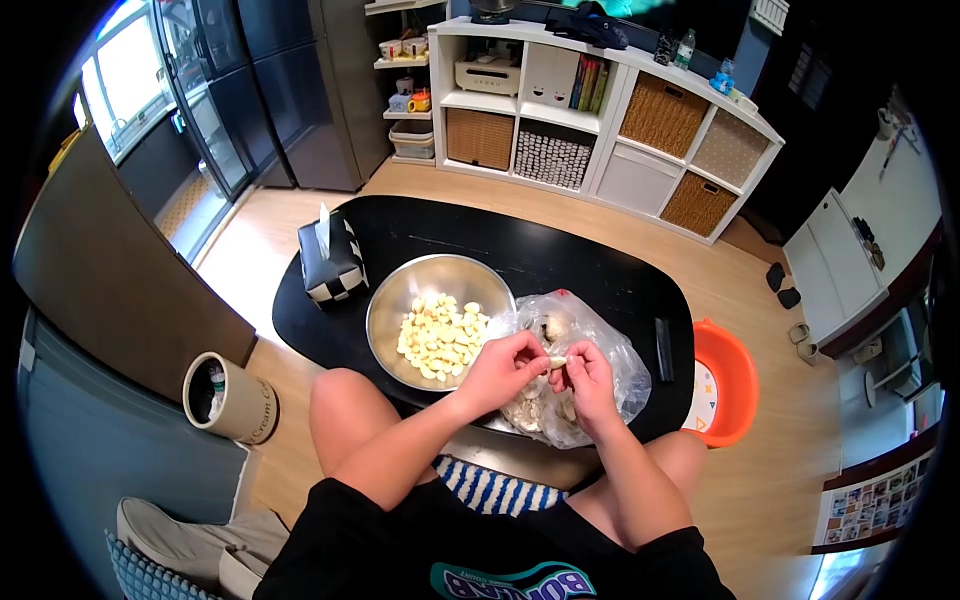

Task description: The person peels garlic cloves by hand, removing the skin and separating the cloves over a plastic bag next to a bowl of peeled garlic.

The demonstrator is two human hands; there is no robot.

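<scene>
Between the fingertips of my left hand [507,368] and my right hand [588,383] is a small pale garlic clove [557,362]. Both hands are closed in a pinch on it, above a clear plastic bag [628,362]. Inside the bag lie a garlic bulb [556,326] and papery skins [527,412]. Left of the bag a wide steel bowl [388,300] holds many peeled garlic cloves [440,335]. My left wrist passes over the bowl's near right rim.
The black table [440,222] carries a checkered tissue box [333,262] at its left and a dark narrow object [664,350] at its right. An orange tub [738,400] stands right of the table, a cream bin [245,408] left. White shelves [600,125] line the back.
</scene>
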